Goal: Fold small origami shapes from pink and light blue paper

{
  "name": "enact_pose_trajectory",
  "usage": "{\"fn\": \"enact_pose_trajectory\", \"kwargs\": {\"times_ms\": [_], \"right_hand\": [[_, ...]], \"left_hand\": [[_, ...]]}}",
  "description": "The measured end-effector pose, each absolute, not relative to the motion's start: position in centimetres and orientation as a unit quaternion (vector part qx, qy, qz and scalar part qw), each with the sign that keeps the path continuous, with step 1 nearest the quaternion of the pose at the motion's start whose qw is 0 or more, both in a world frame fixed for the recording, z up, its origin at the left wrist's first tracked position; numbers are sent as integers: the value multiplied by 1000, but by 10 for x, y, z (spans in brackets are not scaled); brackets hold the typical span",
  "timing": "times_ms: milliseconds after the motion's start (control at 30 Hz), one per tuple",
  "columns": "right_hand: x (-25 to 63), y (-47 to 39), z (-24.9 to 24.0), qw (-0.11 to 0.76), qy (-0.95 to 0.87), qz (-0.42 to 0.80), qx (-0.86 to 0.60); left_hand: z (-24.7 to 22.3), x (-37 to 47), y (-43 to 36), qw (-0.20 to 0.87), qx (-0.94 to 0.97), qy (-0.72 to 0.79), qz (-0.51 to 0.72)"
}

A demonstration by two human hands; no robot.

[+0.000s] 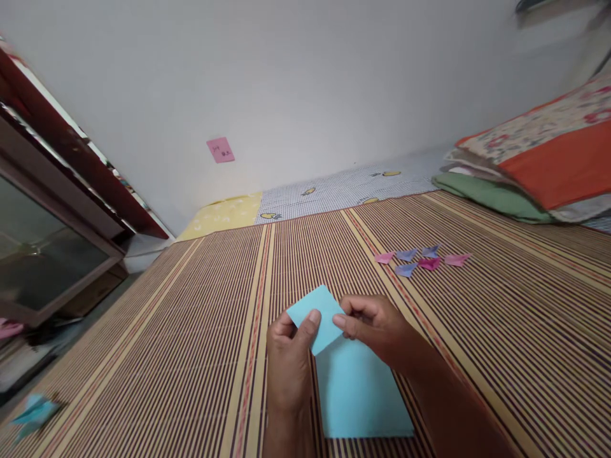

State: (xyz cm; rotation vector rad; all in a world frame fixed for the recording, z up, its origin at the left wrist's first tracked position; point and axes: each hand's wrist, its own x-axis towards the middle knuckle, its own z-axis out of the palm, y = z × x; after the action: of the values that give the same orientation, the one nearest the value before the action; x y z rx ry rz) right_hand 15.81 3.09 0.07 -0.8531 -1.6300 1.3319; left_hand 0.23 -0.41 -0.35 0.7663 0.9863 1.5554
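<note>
A small light-blue square of paper (323, 316) is held up between both hands, tilted so one corner points away from me. My left hand (292, 350) grips its left side, thumb flat on top and fingers behind. On the right edge, my right hand (375, 324) pinches the paper between thumb and fingers. Beneath them lies a larger light-blue sheet (363, 391) on the striped mat (214, 331). Whether the small square is made of several layers, I cannot tell.
Several small folded paper pieces (428, 263), pink and purple, lie on the mat ahead to the right. A folded blue paper piece (35, 412) is at the lower left. Stacked bedding (548, 159) sits at the right, and a pink note (220, 150) is on the wall.
</note>
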Motion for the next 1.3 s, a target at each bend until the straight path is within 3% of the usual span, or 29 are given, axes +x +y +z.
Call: {"fn": "enact_pose_trajectory", "kwargs": {"times_ms": [400,733,933,1300], "right_hand": [[161,27,6,427,-694,468,-343],[168,29,2,375,-728,503,-275],[169,26,0,387,-717,522,-255],[162,23,7,412,-679,513,-326]], "left_hand": [[-1,4,-2,505,311,419,687],[-2,-8,-8,562,420,399,590],[-4,-8,-10,596,432,371,566],[-1,-7,-10,595,427,376,568]]}}
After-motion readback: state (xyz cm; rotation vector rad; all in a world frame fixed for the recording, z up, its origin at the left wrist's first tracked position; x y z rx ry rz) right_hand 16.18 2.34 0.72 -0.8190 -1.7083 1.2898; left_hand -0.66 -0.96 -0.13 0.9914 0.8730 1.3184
